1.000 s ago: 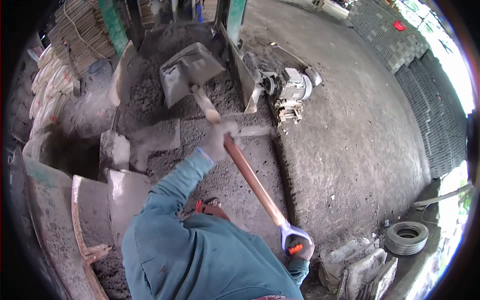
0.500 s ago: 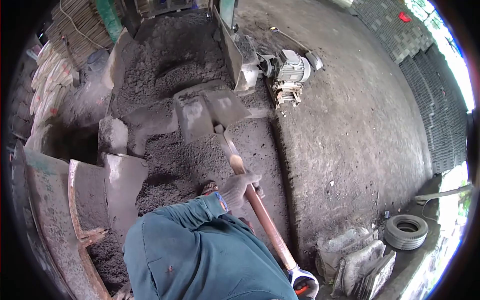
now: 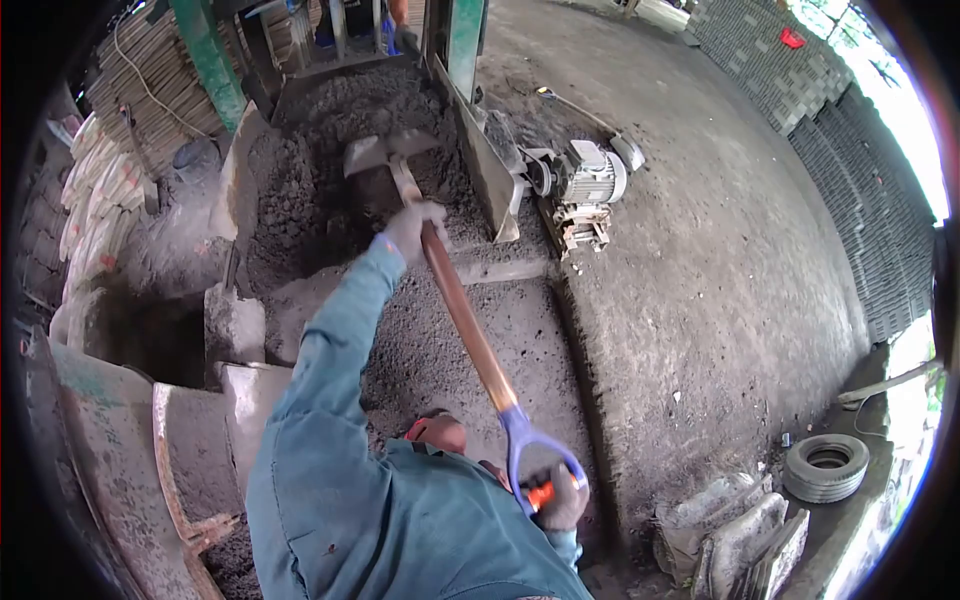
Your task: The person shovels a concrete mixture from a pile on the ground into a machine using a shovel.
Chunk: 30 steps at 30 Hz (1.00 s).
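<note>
Stretched well forward, my gloved left hand (image 3: 417,232) is closed around the lower shaft of a long shovel (image 3: 465,315). My right hand (image 3: 565,500), near my body, grips the orange bar of its purple D-shaped handle. The shovel's blade (image 3: 372,153) lies against dark, crumbly material (image 3: 300,215) inside a metal-sided trough (image 3: 478,150). Part of the blade's underside and tip cannot be made out. More of the grey material (image 3: 425,350) covers the floor below the shaft.
An electric motor (image 3: 592,183) stands right of the trough, with another long-handled tool (image 3: 580,112) behind it. A tyre (image 3: 826,467) and bent sheets (image 3: 740,535) lie at lower right. Stacked blocks (image 3: 850,190) line the right side. A dark pit (image 3: 150,335) opens at left.
The shovel has moved forward and up into the trough, its blade going from the near edge to deeper inside. Both hands moved forward with it, the left arm now extended.
</note>
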### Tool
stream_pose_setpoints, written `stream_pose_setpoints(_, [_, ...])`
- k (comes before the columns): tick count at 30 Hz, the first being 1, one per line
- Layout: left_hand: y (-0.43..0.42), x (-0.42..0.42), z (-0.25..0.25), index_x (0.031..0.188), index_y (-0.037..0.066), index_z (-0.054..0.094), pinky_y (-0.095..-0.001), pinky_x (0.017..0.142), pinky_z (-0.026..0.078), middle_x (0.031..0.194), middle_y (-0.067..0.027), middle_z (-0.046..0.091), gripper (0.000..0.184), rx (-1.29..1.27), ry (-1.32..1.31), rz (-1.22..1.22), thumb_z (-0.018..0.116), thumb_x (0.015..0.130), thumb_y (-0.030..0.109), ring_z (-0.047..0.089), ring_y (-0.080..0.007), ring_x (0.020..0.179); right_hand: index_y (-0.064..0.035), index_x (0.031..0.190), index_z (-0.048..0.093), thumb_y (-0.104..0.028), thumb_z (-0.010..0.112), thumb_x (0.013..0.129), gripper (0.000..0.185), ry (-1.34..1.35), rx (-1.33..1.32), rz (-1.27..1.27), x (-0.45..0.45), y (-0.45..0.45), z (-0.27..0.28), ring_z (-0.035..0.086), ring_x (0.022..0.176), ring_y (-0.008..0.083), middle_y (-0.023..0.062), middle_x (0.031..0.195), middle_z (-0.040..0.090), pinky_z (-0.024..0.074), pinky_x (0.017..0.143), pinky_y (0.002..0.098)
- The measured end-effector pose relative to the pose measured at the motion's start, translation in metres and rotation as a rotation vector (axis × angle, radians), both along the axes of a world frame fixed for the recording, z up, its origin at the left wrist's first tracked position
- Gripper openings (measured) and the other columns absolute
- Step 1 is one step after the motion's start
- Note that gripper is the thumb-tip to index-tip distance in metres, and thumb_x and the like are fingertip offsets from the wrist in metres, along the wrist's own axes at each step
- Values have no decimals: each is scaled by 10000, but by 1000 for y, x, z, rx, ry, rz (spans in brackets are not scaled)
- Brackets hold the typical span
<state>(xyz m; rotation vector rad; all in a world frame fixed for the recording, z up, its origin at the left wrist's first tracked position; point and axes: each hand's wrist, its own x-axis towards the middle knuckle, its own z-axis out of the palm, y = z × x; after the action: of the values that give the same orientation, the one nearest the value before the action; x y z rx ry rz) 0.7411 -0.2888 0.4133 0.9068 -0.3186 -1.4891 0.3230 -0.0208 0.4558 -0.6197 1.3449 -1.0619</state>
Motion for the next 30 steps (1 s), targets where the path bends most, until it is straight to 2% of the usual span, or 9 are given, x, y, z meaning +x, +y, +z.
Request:
stream_pose_setpoints(2, [-40, 46, 5, 782, 67, 537, -497, 568, 521, 621, -88, 510, 125, -4, -148, 73, 611, 850, 141, 557, -290, 545, 7, 942, 590, -323, 591, 931, 331, -10, -118, 136, 34, -29, 16, 636, 682, 211, 97, 763, 630, 514, 626, 341])
stream_pose_setpoints(7, [-42, 34, 45, 766, 112, 511, -404, 553, 509, 634, -50, 519, 252, 10, -202, 228, 671, 865, 279, 529, -218, 528, -1, 997, 592, -246, 634, 885, 273, -54, -214, 148, 4, -41, 31, 618, 655, 201, 79, 779, 614, 514, 590, 336])
stream_pose_setpoints(9, [3, -15, 71, 774, 103, 506, -449, 685, 523, 657, -55, 533, 287, -132, 240, 35, 668, 882, 313, 545, -233, 595, 21, 1073, 558, -62, 655, 777, 323, -77, -358, -19, -75, -27, 71, 646, 741, 243, 130, 880, 646, 554, 652, 352])
stream_pose_setpoints(11, [44, -71, 90, 803, 78, 508, -512, 808, 497, 725, -78, 555, 328, -216, 489, 44, 664, 898, 350, 570, -243, 714, 41, 1149, 571, -29, 644, 722, 439, 234, -649, -256, -162, -22, 103, 647, 825, 267, 146, 970, 638, 538, 751, 378])
stream_pose_setpoints(14, [90, -140, 115, 886, 57, 553, -529, 904, 477, 821, -99, 577, 367, -285, 715, -33, 652, 909, 409, 584, -269, 904, 37, 1035, 634, -143, 707, 773, 327, 1496, -1213, -176, -217, -54, 207, 640, 814, 251, 126, 958, 627, 518, 779, 342])
stream_pose_setpoints(16, [114, -176, 115, 966, 52, 585, -528, 917, 481, 900, -115, 608, 399, -410, 682, -120, 634, 915, 444, 592, -295, 983, 29, 919, 629, -170, 737, 799, 257, 1234, -1330, -477, -202, -67, 260, 621, 725, 220, 104, 854, 612, 504, 711, 305])
stream_pose_setpoints(22, [139, -241, 93, 1155, 63, 599, -532, 953, 469, 1149, -182, 639, 585, -891, 743, -316, 570, 897, 587, 598, -334, 1114, -10, 945, 476, -318, 854, 734, 531, 1446, -2294, -553, -165, -99, 412, 543, 553, 172, 41, 715, 522, 454, 487, 293])
stream_pose_setpoints(25, [158, -231, 104, 1101, 54, 593, -483, 799, 521, 1082, -194, 656, 568, -903, 722, -135, 486, 944, 589, 642, -328, 992, -5, 953, 511, -295, 836, 749, 481, 1472, -2425, -503, -98, -117, 422, 570, 592, 175, 52, 741, 551, 476, 525, 293])
stream_pose_setpoints(30, [142, -96, 105, 968, -9, 632, -579, 930, 414, 1094, -239, 634, 858, -974, 416, 90, 176, 908, 716, 589, -361, 1007, 3, 965, 570, -259, 806, 775, 400, 1403, -2364, -235, 29, -126, 398, 615, 656, 180, 70, 783, 598, 512, 589, 294])
